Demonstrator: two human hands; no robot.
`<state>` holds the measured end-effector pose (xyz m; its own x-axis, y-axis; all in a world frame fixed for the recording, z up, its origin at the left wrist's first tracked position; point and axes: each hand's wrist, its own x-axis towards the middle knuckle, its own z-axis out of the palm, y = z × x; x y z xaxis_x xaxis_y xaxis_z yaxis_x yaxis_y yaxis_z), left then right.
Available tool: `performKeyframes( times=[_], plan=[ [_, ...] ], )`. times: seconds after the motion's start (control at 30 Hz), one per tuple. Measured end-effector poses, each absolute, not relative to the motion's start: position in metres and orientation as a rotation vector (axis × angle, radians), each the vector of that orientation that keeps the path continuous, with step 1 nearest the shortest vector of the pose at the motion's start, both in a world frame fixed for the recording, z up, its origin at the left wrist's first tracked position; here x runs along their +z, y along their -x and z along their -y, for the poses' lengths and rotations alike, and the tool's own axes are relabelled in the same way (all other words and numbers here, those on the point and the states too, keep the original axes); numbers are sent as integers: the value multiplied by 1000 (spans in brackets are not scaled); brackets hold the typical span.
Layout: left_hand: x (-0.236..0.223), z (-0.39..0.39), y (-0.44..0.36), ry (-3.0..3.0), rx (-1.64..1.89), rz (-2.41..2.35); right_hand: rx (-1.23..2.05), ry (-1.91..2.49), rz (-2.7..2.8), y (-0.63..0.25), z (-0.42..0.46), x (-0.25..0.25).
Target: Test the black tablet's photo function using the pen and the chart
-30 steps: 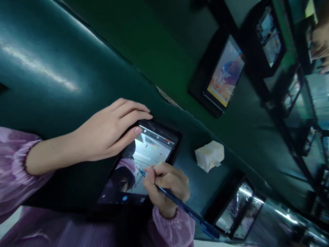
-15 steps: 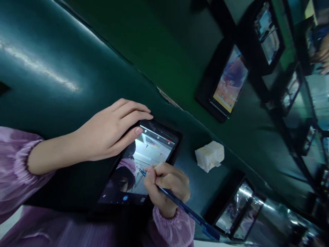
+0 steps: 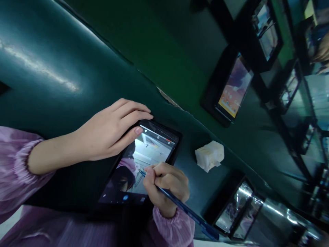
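A black tablet [image 3: 154, 151] lies flat on the dark green table in front of me, its screen lit with a camera picture and icons along both ends. My left hand [image 3: 115, 132] rests on its upper left edge, fingers stretched out and holding nothing. Between the thumb and fingers of my right hand [image 3: 168, 185] is a blue pen [image 3: 185, 207], slanting down to the right. The pen's tip is over the middle of the screen; whether it touches the glass I cannot tell. My right hand covers the tablet's lower right side.
A white taped block [image 3: 210, 155] sits right of the tablet. Two glossy black-framed devices [image 3: 235, 209] lie at lower right. Across the seam, a device with an orange-and-purple screen [image 3: 235, 87] lies on the green surface, with more lit devices beyond. Another person's hand [image 3: 323, 51] shows at far right.
The device with the orange-and-purple screen has shifted slightly right and down. At the far right, the other person's hand has moved a little. My hands have hardly moved.
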<state>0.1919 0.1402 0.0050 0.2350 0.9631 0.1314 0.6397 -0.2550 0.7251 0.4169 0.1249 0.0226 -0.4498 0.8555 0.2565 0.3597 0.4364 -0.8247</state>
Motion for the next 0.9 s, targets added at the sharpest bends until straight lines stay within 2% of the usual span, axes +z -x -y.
performKeyframes(
  times=[0.9],
  plan=[
    [3, -140, -191, -1982, 798, -1457, 936, 1009, 1957, -416, -125, 20]
  ],
)
